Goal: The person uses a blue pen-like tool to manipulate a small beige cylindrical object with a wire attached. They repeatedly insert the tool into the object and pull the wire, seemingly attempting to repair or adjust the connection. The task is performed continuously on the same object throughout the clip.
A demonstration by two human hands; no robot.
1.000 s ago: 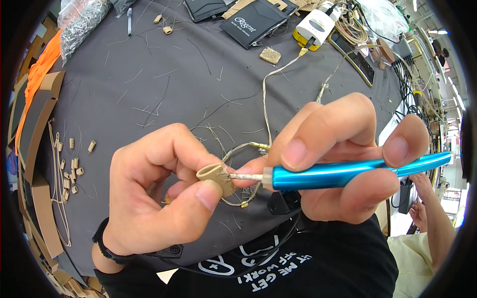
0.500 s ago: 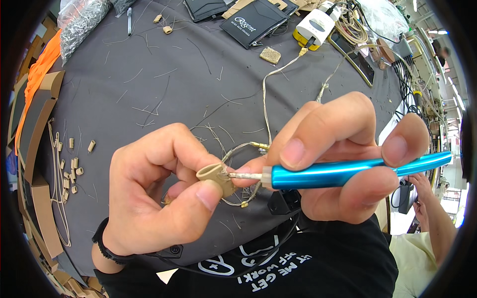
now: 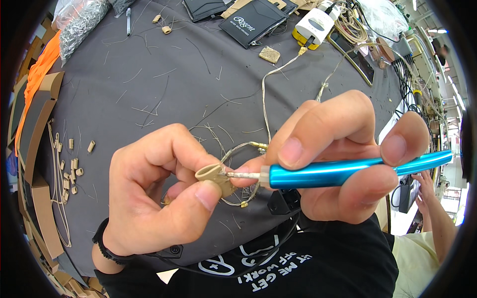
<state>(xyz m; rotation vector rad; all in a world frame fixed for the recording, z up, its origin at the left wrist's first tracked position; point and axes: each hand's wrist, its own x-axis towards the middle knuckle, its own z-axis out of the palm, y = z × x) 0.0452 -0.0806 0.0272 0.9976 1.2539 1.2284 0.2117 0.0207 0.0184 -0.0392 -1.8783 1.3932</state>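
The left hand (image 3: 154, 184) pinches, thumb (image 3: 184, 211) against bent forefinger (image 3: 181, 144), its wrist (image 3: 117, 243) low at the left — the right hand (image 3: 338, 131), just beside it, grips with curled fingers (image 3: 350, 116), its wrist seemingly hidden

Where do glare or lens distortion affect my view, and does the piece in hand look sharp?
Head view, centre: the tan sleeve looks fairly sharp; head view, right of centre: bright glare streaks the blue handle; head view, far right: a patch of light washes out; head view, left: the cardboard bends toward the dark rim.
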